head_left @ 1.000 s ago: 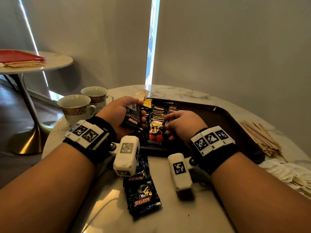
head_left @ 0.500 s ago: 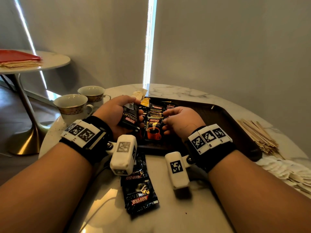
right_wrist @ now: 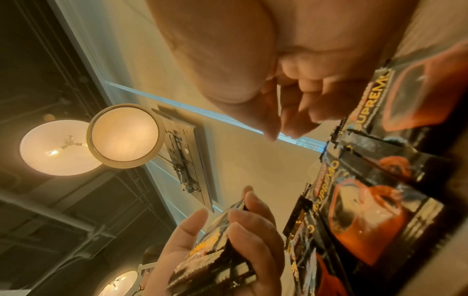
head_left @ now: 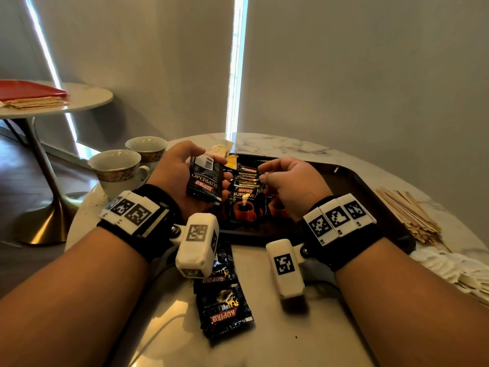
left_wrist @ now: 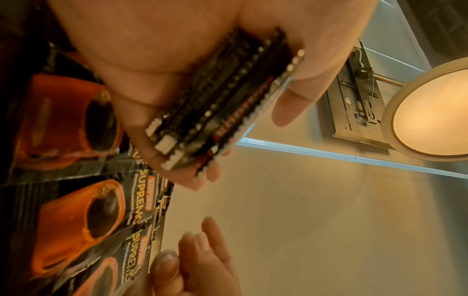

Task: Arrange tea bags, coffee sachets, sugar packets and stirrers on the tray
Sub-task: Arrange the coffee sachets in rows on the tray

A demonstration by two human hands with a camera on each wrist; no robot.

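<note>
My left hand grips a stack of black Kopiko coffee sachets, held over the left end of the dark brown tray. The left wrist view shows the stack edge-on between thumb and fingers. My right hand hovers just right of it with fingers loosely curled and nothing in them. Below it, a row of coffee sachets lies overlapping in the tray. More loose sachets lie on the marble table in front of the tray.
Wooden stirrers are piled right of the tray, with white packets nearer me. Two teacups stand at the table's left edge. A beige packet and a yellow one sit at the tray's far left corner.
My right hand has lifted off the sachets in the tray and come up toward the stack. My left hand has raised the stack slightly.
</note>
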